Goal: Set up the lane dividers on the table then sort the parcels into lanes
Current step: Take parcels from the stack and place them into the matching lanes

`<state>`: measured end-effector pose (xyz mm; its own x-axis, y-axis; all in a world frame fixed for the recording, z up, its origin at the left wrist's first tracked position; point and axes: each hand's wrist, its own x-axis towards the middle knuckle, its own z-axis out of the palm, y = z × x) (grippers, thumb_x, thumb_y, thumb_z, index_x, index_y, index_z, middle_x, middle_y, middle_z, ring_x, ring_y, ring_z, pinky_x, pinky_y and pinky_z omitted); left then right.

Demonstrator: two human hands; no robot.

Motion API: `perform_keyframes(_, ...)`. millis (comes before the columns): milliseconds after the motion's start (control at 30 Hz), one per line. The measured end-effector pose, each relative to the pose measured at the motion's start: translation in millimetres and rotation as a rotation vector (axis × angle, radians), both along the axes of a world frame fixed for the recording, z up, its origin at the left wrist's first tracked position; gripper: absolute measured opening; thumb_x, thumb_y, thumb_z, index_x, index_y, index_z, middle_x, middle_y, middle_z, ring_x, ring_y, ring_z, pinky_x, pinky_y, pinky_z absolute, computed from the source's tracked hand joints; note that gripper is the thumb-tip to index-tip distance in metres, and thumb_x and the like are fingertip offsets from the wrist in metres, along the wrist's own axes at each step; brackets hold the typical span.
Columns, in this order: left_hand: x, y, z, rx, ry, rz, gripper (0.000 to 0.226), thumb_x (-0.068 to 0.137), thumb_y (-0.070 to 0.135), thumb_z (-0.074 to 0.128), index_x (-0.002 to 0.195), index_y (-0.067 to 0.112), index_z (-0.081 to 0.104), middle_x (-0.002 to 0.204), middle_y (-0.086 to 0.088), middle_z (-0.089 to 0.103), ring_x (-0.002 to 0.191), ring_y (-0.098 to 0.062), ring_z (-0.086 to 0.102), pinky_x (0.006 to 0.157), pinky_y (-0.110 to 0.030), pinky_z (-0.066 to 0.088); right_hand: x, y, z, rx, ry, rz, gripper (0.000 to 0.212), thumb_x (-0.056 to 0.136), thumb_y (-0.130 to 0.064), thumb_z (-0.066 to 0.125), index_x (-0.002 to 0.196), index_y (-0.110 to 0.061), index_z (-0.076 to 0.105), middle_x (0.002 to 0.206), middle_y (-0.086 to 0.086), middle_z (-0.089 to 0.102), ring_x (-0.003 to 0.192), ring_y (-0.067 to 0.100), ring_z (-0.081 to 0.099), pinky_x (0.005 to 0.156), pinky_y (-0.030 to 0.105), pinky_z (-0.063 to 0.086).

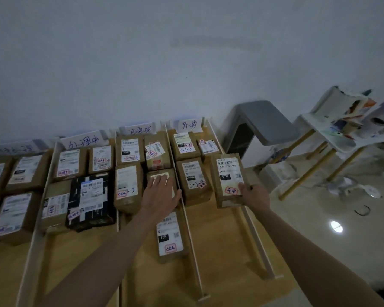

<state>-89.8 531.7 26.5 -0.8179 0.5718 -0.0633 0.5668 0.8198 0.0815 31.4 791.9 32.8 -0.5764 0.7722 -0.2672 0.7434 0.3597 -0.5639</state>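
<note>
A wooden table (220,251) against a pale wall is carrying white lane dividers (187,220) and rows of parcels. The right hand (252,194) is gripping a brown parcel (228,180) just right of the divider, over the far-right lane. The left hand (162,192) is lying flat, fingers spread, on a small box (161,173) just left of it.

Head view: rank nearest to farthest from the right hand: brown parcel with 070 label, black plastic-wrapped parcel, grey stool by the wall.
1. Brown parcel with 070 label: gripped by the right hand, rightmost lane.
2. Grey stool: beyond the table, to the right.
3. Black plastic-wrapped parcel: second lane from left.
</note>
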Motion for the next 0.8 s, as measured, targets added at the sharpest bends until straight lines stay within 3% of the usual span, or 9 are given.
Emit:
perform_keyframes(100,-4,20,-8,-0.027,-0.037,0.053,0.065,0.1,0.054,0.027,0.148,0.012,0.038,0.154,-0.007,0.038,0.143,-0.022,0.032,0.12,-0.04,0.02,-19,27,-14,-0.039,0.001,0.054,0.048,0.097,-0.042,0.054,0.091,0.002,0.072,0.081,0.011,0.071,0.074,0.024,0.067,0.065,0.036,0.055)
perform_keyframes(233,-7,42,-18,-0.052,-0.054,0.111,0.065,0.1,0.054,0.027,0.148,0.011,0.037,0.154,-0.009,0.037,0.143,-0.022,0.031,0.121,-0.039,0.017,-42,50,-34,-0.06,-0.001,0.148,0.049,0.096,-0.041,0.055,0.092,0.004,0.073,0.085,0.014,0.072,0.078,0.028,0.068,0.063,0.032,0.05)
perform_keyframes(333,-9,55,-23,-0.08,-0.085,0.153,0.067,0.1,0.055,0.027,0.149,0.011,0.036,0.154,-0.009,0.036,0.144,-0.023,0.029,0.122,-0.04,0.015,-55,60,-49,-0.107,-0.014,0.16,0.049,0.095,-0.043,0.056,0.097,0.003,0.072,0.091,0.015,0.071,0.085,0.03,0.068,0.074,0.04,0.057)
perform_keyframes(500,-13,73,-33,-0.062,-0.057,0.178,0.059,0.099,0.054,0.029,0.138,0.013,0.048,0.141,-0.009,0.052,0.134,-0.023,0.044,0.117,-0.041,0.025,-71,78,-77,-0.157,-0.087,0.184,0.056,0.091,-0.055,0.054,0.099,-0.002,0.071,0.094,0.013,0.068,0.089,0.029,0.066,0.081,0.046,0.057)
perform_keyframes(800,-20,88,-36,-0.053,-0.078,0.21,0.051,0.1,0.049,0.031,0.138,0.017,0.043,0.14,-0.004,0.051,0.134,-0.02,0.043,0.118,-0.04,0.025,-90,90,-90,-0.251,-0.138,0.211,0.052,0.094,-0.046,0.058,0.11,0.003,0.066,0.106,0.017,0.066,0.085,0.027,0.064,0.073,0.037,0.055)
